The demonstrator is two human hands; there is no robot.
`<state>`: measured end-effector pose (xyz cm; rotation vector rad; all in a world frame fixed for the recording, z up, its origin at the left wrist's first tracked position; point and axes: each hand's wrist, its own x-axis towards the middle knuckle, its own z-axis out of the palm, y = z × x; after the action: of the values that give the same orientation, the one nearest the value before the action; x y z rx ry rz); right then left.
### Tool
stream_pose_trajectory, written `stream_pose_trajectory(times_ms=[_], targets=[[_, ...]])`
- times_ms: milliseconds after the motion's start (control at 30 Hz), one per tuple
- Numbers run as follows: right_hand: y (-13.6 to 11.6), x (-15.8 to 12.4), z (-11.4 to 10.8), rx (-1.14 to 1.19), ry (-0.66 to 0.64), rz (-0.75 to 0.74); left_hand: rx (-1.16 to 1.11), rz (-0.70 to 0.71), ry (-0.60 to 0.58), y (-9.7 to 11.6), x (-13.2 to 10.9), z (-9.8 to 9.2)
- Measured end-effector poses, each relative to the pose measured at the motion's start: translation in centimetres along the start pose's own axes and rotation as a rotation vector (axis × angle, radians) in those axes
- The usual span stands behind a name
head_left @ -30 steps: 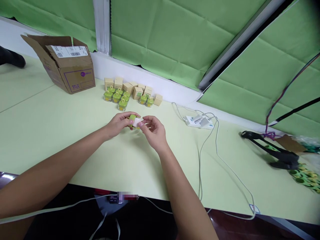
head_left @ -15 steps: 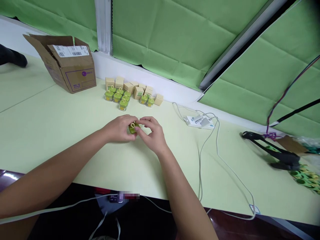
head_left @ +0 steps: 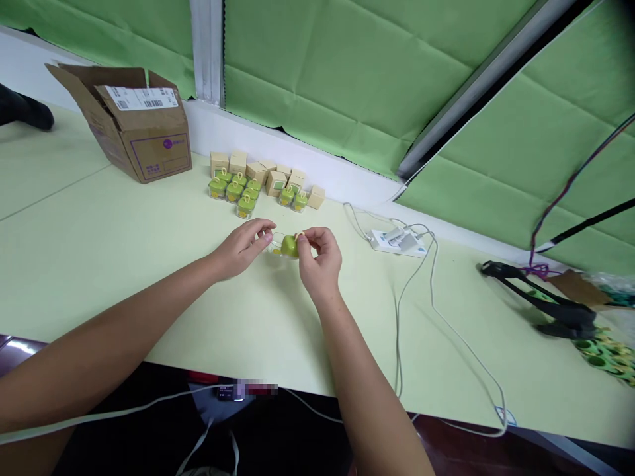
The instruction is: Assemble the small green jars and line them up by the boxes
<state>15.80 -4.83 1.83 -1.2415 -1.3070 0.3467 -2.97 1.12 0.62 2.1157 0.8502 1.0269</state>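
My right hand (head_left: 320, 259) pinches a small green item with a yellow loop (head_left: 290, 246) just above the pale green table (head_left: 124, 264). My left hand (head_left: 243, 246) has its fingertips pressed on a small clear case (head_left: 274, 243) right beside the green item. Both hands meet at the table's middle. Behind them stands a cluster of several green items in clear cases (head_left: 237, 193) and several small tan boxes (head_left: 268, 175).
An open cardboard box (head_left: 139, 125) lies at the back left. A white power strip (head_left: 397, 241) with cables (head_left: 431, 311) sits to the right. A black clamp-like tool (head_left: 540, 301) and green-patterned material (head_left: 605, 347) lie far right. A dark object (head_left: 24, 112) is at far left.
The hands held the green item together in its clear case; now my right hand has drawn the green item to the right, apart from the case under my left fingers.
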Motion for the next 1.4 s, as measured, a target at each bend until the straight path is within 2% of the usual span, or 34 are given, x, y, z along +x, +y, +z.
stream_pose_trajectory(times_ms=[100,167,300,400,733,967,1400], targets=[[0.3,0.5,-0.3,0.021,0.119,0.017,0.085,-0.015,0.027,-1.5,0.2,0.8],[0.5,0.7,-0.5,0.011,0.140,0.033,0.128,-0.020,-0.005,-2.1,0.4,1.4],[1.2,0.9,-0.6,-0.017,0.111,0.044,0.139,-0.057,-0.123,-2.4,0.6,2.3],[1.8,0.8,-0.4,-0.023,0.085,0.022,0.118,-0.066,-0.158,-2.4,0.8,2.9],[3.6,0.6,0.4,-0.082,-0.032,0.003,0.056,-0.035,-0.160,-1.8,0.7,3.3],[3.9,0.5,0.3,-0.115,-0.102,0.025,0.026,-0.036,-0.170,-1.9,0.6,3.3],[3.1,0.2,0.5,-0.157,-0.099,-0.034,0.016,-0.019,-0.172,-1.6,0.6,3.2]])
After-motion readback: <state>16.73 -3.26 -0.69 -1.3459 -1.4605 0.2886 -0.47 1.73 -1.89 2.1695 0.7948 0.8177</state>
